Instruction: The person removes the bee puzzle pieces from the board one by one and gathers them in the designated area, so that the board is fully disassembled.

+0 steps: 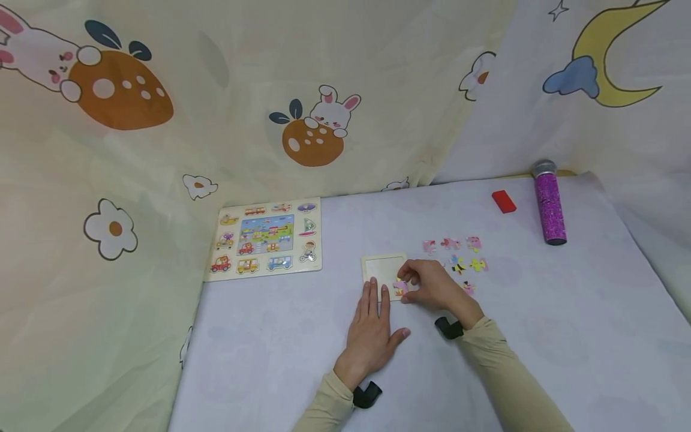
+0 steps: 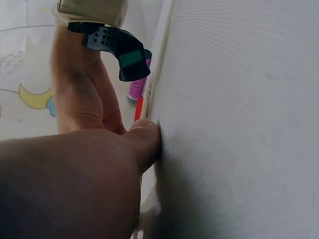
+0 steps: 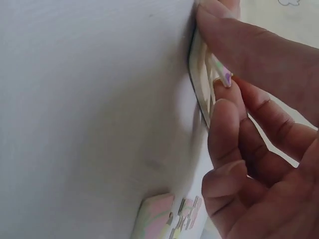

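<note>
A small square puzzle tray [image 1: 382,265] with a pale wooden rim lies on the white cloth. My left hand [image 1: 371,337] lies flat with straight fingers, its fingertips over the tray's near edge. At the tray's near right corner my right hand [image 1: 434,287] pinches a pink and yellow puzzle piece [image 1: 400,288] between thumb and fingers. In the right wrist view that puzzle piece [image 3: 222,72] appears tilted, one edge raised inside the rim. Several loose pink and yellow puzzle pieces [image 1: 477,264] lie right of the tray, some partly hidden by the right hand.
At the back left lies a wooden vehicle puzzle board [image 1: 308,268]. A red block [image 1: 504,201] and a purple glittery microphone [image 1: 550,207] are at the back right. Printed curtains [image 1: 232,144] hang behind the table.
</note>
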The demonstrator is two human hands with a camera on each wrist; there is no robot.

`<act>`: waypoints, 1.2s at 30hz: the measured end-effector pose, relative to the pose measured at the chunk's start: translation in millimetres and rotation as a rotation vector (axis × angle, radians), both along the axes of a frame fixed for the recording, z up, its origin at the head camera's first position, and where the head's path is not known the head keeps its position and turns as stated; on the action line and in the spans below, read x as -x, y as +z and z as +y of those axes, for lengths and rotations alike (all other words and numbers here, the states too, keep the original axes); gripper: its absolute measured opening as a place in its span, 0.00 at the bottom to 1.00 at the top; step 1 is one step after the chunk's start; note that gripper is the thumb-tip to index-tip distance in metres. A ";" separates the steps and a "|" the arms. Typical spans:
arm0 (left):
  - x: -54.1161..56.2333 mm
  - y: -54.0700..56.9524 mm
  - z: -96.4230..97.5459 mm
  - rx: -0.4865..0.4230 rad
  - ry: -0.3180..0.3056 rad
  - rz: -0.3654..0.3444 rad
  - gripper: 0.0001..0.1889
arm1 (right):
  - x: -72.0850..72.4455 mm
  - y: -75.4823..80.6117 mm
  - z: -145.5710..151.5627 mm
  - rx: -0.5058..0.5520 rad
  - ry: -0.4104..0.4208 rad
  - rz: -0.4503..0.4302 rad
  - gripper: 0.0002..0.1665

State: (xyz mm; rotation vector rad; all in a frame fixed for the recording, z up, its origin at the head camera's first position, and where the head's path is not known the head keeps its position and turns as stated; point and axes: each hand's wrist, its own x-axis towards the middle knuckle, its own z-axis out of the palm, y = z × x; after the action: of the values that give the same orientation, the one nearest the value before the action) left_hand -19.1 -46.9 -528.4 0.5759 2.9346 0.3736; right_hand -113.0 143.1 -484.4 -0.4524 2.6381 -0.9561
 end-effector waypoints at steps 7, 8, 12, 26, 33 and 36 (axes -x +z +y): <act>-0.6 0.1 0.0 0.010 0.003 -0.005 0.51 | 0.2 -3.8 3.7 0.020 -0.013 -0.008 0.24; -0.7 0.0 0.0 0.009 0.002 -0.006 0.51 | 0.4 -4.2 4.4 0.023 -0.009 -0.004 0.24; -0.6 -0.6 0.2 0.004 0.003 -0.012 0.51 | 0.9 -4.4 6.6 0.029 0.007 0.015 0.23; -0.3 0.1 -0.1 -0.002 0.002 0.004 0.51 | 2.6 -5.1 12.8 0.017 0.056 0.103 0.20; -0.5 -0.2 -0.2 -0.004 -0.002 0.013 0.51 | -0.7 -6.3 11.1 0.008 0.086 0.149 0.18; -0.4 -0.4 0.3 -0.008 -0.004 0.014 0.51 | -2.6 -7.0 13.2 0.033 0.064 0.158 0.18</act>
State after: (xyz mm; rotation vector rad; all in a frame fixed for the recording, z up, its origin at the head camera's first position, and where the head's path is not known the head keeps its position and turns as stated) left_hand -18.7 -46.7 -528.8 0.5881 2.9461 0.3826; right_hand -110.4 156.3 -491.4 -0.6410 2.7322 -0.9823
